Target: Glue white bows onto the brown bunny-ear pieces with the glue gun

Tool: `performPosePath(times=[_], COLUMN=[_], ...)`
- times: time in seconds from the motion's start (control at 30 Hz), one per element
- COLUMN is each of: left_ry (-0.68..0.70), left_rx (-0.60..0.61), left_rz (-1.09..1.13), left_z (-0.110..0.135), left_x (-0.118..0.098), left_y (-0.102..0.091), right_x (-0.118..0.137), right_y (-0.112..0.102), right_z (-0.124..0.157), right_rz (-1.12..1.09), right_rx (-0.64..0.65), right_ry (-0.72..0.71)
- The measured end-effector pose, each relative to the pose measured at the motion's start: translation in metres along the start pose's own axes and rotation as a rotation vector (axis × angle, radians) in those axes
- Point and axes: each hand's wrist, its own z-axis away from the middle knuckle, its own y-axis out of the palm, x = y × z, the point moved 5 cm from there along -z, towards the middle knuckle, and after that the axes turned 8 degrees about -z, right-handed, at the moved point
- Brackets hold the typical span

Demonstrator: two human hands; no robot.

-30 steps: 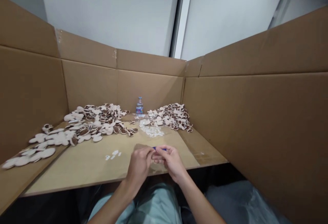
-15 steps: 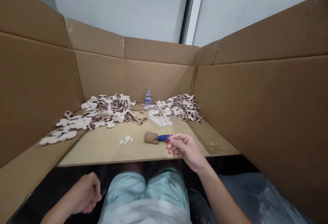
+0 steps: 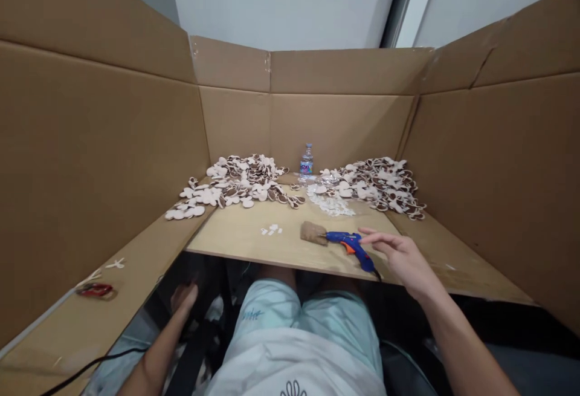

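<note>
A blue glue gun (image 3: 348, 240) with an orange trigger lies on the board, its nozzle against a brown block (image 3: 313, 233). My right hand (image 3: 401, 257) hovers just right of the glue gun, fingers stretched out and holding nothing. Below the board's left front edge hangs my left hand (image 3: 185, 297), in shadow; its fingers are too dim to make out. Several small white pieces (image 3: 272, 229) lie left of the brown block. Behind them, a clear bag (image 3: 333, 202) holds more white pieces.
Piles of white and brown flat pieces stand at back left (image 3: 244, 178) and back right (image 3: 380, 184). Between them is a water bottle (image 3: 307, 161). Cardboard walls (image 3: 335, 118) enclose the board (image 3: 244, 245). A red tool (image 3: 95, 289) lies on the left ledge.
My right hand has come away from the glue gun, which now lies by itself. My left hand has moved under the board's left side. The view has turned left.
</note>
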Motion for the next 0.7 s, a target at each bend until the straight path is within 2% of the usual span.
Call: performPosePath(times=[0.1,0.17,0.27,0.37,0.4,0.43,0.47,0.5,0.53,0.63,0.7], left_ry=[0.037,0.142,0.358,0.625,0.794,0.873,0.886,0.839,0.785,0.695,0.644], left_rx=[0.086,0.138,0.256,0.401,0.458,0.405,0.279,0.112,0.014,-0.122,-0.142], left_rz=[0.020,0.057,0.132,0.222,0.282,0.321,0.290,0.200,0.165,0.073,-0.002], left_z=[0.010,0.022,0.051,0.084,0.095,0.098,0.094,0.084,0.072,0.026,-0.002], left_x=[-0.009,-0.025,-0.059,-0.109,-0.132,-0.153,-0.173,-0.191,-0.208,-0.254,-0.273], left_y=[0.000,-0.005,-0.021,-0.049,-0.061,-0.075,-0.088,-0.099,-0.106,-0.106,-0.096], right_x=[-0.002,-0.008,-0.027,-0.044,-0.048,-0.050,-0.052,-0.053,-0.053,-0.054,-0.055], right_y=[-0.012,-0.015,-0.008,0.001,0.004,0.006,0.008,0.009,0.010,0.011,0.011], right_z=[-0.004,-0.008,-0.014,-0.017,-0.017,-0.017,-0.017,-0.018,-0.018,-0.019,-0.021], right_rz=[0.235,0.472,0.749,0.804,0.796,0.787,0.781,0.777,0.773,0.752,0.721], right_rx=[-0.243,-0.292,-0.113,0.043,0.056,0.057,0.057,0.054,0.049,0.032,0.020], right_ry=[-0.053,-0.023,0.084,0.132,0.132,0.132,0.131,0.131,0.132,0.137,0.135])
